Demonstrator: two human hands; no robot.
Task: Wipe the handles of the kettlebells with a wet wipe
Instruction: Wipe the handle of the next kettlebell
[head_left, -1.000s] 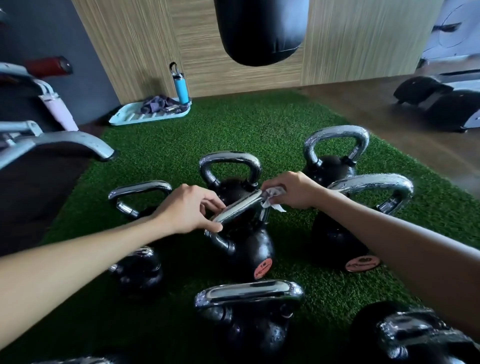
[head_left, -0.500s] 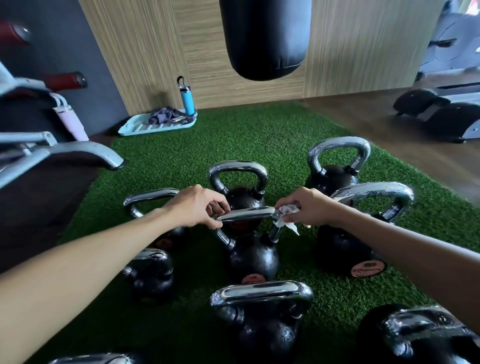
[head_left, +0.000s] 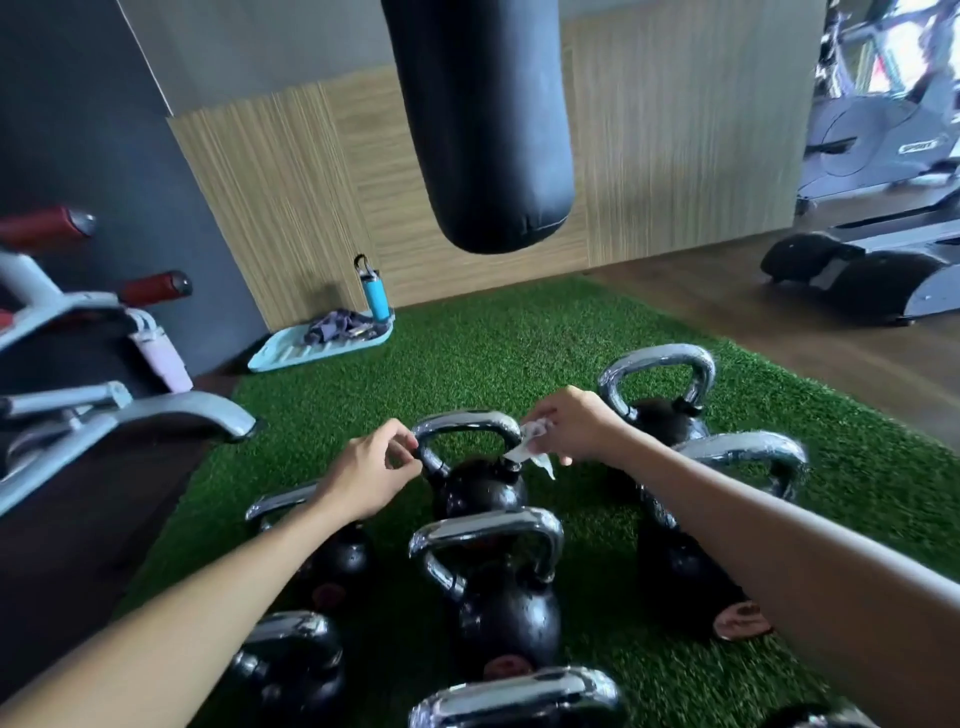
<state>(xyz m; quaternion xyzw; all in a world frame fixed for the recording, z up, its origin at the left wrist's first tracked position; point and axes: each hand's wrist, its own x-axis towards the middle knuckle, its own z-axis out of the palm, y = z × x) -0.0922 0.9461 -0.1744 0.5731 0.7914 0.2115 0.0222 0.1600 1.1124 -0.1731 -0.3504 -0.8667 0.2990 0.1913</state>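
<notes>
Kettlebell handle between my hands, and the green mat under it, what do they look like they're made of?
Kettlebell handle: probably chrome-plated or polished steel, judging by its silvery, mirror-bright glints. Green mat: apparently synthetic turf, with short tufted plastic-looking blades.

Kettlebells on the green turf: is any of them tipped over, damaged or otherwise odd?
Nothing stands out. The black kettlebells with chrome handles look upright on the green turf. The left hand holds the middle kettlebell's handle; the right hand pinches the white wet wipe against it.
</notes>
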